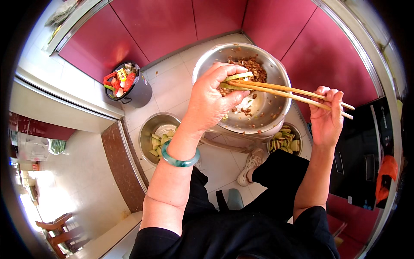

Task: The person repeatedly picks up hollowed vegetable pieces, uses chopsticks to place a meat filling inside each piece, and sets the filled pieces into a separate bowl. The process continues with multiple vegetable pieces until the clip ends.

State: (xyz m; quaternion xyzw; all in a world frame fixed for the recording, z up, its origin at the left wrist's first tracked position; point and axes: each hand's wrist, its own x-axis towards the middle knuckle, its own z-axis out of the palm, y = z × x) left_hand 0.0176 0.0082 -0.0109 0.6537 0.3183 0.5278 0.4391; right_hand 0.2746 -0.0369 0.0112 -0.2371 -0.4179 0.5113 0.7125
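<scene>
A wide stainless steel bowl (278, 81) stands on a low stool, with brown minced filling (255, 69) mostly along its far side. Over the bowl, my left hand (215, 94) grips a pale green vegetable slice (239, 76), split or doubled, between thumb and fingers. My right hand (328, 113) holds a pair of wooden chopsticks (284, 90); their tips reach between the green layers at my left hand. Left of the stool, a metal bowl (143, 134) contains pale green pieces. To its right, a smaller metal bowl (300, 142) holds slices with brown filling between them.
A dark bin (142, 94) full of scraps and a red bag stands by the red cabinets (168, 19). Black drawers or an appliance (355, 155) are at the right. A brown threshold (119, 165) crosses the floor at left. My shoe (250, 166) is near the stool.
</scene>
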